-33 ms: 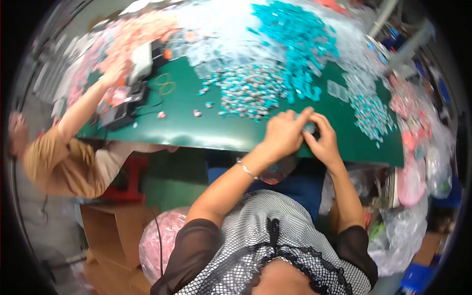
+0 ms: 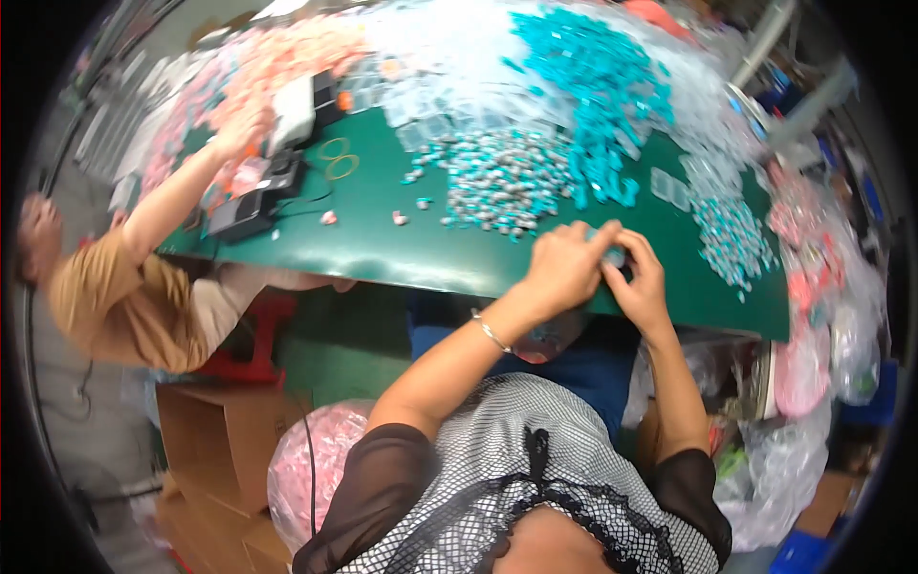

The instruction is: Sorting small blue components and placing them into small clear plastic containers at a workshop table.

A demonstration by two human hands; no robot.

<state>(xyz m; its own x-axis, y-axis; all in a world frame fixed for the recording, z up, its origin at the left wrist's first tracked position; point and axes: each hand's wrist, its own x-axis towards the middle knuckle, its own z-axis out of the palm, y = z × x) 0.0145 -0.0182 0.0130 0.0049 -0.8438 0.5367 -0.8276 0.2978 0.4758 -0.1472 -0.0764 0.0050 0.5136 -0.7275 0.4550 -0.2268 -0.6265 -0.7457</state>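
Both hands — left hand (image 2: 566, 268) & right hand (image 2: 639, 287) — fingers together on small clear piece (image 2: 614, 256) (prob. plastic) at green table (image 2: 430, 253) edge

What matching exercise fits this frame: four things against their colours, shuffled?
Things:
1. table
2. stool
3. bracelet
4. piece pile

Colours:
A. turquoise
B. red
C. green
D. silver

Pairs: 1-C, 2-B, 3-D, 4-A. The bracelet sits on the left hand wrist; the right hand meets it at the table edge.
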